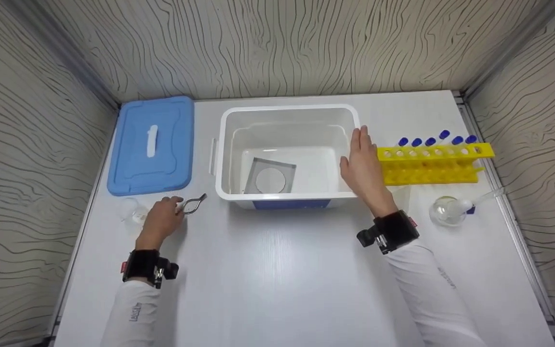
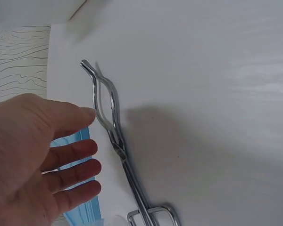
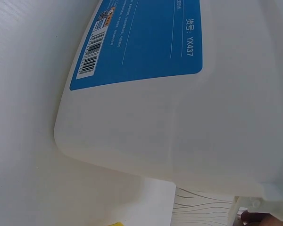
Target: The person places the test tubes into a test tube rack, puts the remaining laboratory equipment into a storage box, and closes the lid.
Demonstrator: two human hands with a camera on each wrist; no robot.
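"Tongs (image 1: pixel 202 197) first: where are they in the head view?"

"On the table (image 1: pixel 268 279), left of the white box's (image 1: pixel 287 196) near left corner, just beside the left hand (image 1: pixel 162 219). The right hand (image 1: pixel 364 166) lies at the box's right rim, fingers straight."

"And the left wrist?"

"Thumb stretched out beside the tongs, touching or not I can't tell. The other fingers bend loosely, clear of them, holding nothing."

"Right wrist?"

"Blue label (image 3: pixel 141 47) on the box's near side; too little hand shows there to judge its grip."
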